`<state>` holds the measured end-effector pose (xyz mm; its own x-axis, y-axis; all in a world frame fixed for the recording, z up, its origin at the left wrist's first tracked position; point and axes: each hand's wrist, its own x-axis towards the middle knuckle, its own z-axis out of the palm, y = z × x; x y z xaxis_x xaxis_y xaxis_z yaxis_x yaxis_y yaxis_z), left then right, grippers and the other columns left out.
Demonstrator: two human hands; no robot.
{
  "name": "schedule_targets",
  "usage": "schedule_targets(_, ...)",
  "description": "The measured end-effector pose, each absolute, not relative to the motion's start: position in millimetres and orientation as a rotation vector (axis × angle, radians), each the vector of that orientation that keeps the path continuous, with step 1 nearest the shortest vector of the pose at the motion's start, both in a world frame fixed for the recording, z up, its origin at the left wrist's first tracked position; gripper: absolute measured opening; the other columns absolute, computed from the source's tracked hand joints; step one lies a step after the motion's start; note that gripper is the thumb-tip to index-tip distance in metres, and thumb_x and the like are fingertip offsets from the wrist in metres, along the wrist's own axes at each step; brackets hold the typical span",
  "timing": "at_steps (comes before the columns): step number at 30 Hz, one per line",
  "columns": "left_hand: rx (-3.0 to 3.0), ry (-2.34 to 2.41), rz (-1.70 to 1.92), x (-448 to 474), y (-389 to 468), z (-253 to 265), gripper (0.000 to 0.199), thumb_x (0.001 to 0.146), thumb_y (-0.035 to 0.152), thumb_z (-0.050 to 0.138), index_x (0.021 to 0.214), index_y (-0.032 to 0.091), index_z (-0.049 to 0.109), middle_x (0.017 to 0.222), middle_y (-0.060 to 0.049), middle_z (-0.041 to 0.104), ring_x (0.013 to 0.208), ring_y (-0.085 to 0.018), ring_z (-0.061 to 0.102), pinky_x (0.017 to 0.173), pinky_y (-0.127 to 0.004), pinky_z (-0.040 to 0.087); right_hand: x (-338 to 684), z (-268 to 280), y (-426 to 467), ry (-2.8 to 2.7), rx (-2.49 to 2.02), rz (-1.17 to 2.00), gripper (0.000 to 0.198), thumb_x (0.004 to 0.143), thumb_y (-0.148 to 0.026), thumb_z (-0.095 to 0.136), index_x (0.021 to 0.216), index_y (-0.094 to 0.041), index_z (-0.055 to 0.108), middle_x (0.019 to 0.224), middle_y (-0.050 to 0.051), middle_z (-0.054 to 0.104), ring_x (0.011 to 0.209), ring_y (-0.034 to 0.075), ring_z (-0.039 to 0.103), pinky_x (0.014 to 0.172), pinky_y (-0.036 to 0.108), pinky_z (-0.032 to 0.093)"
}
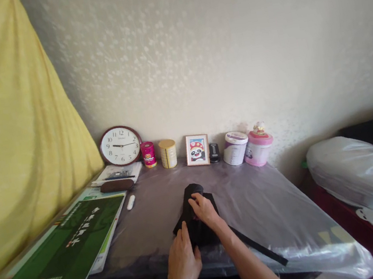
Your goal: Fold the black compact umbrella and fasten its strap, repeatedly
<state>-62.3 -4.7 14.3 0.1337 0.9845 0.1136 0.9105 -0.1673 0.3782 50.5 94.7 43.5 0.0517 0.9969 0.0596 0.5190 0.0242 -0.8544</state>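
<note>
A folded black cloth item (203, 236) lies near the front edge of the table; its exact kind does not show. From its right side a long black strap (259, 245) runs toward the front right. My left hand (182, 255) rests against the near left edge of the cloth, fingers stretched out and thumb apart. On the upper part of the cloth, my right hand (203, 209) has its fingers bent and drawn together, gripping the fabric. Both hands hide part of the cloth between them.
The table (255, 204) has a plastic cover. Green book (71, 244), brown case (117, 185) and white stick-shaped object (131, 202) lie left. Along the wall stand a clock (120, 145), cans, a panda picture (197, 150) and two tubs. A white bag (361, 171) lies right.
</note>
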Motion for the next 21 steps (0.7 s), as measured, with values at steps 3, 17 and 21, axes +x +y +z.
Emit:
schedule_targets(3,2.21,1.875,0.534,-62.3,-4.6,11.1,0.058,0.076,0.011,0.039,0.133,0.003,0.028,0.127,-0.019,0.05,0.114,-0.024,0.052,0.096,-0.034,0.04,47.6,42.8,87.9,-1.661,-1.528,0.855,0.027,0.09,-0.029,0.037,0.093,-0.021,0.063,0.063,-0.002,0.063,0.044,0.008,0.058,0.044,0.017,0.044)
schedule_targets(17,2.165,1.817,0.564,-64.9,-6.6,17.2,0.068,0.078,0.012,0.038,0.14,0.012,0.012,0.121,-0.013,0.053,0.106,-0.022,0.056,0.087,-0.032,0.044,45.9,42.2,62.5,-1.929,-1.299,0.445,0.029,0.086,-0.015,0.039,0.099,-0.02,0.065,0.088,0.003,0.069,0.08,0.014,0.063,0.076,0.025,0.049)
schedule_targets(21,2.219,1.825,0.666,-65.5,-3.6,-0.6,0.06,0.077,0.013,0.036,0.135,0.007,0.022,0.128,-0.016,0.05,0.114,-0.022,0.052,0.094,-0.033,0.042,54.9,37.2,54.2,-1.992,-1.096,0.305,0.025,0.09,-0.021,0.042,0.099,-0.022,0.065,0.101,0.004,0.068,0.101,0.016,0.057,0.093,0.031,0.043)
